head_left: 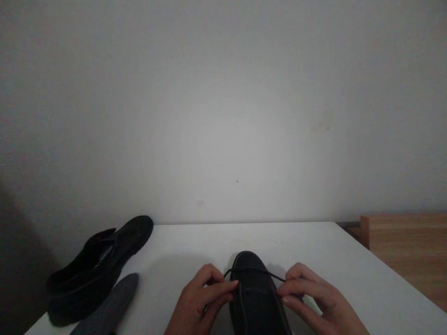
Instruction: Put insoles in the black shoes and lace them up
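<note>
A black shoe (256, 304) lies on the white table with its toe pointing away from me; its near end is cut off by the bottom of the view. A thin dark shoelace (250, 268) stretches across the toe from one hand to the other. My left hand (204, 300), at the shoe's left edge, pinches one side of the lace between thumb and fingers. On the opposite edge my right hand (316, 298) is closed on the other side of it. Another length of lace runs down the shoe's left side.
A second black shoe (87, 279) stands at the left of the white table (296, 242). Beside it lies a grey insole-like piece (117, 298), partly cut off. A plain wall (223, 116) rises behind the table, and wooden furniture (408, 251) is at the right.
</note>
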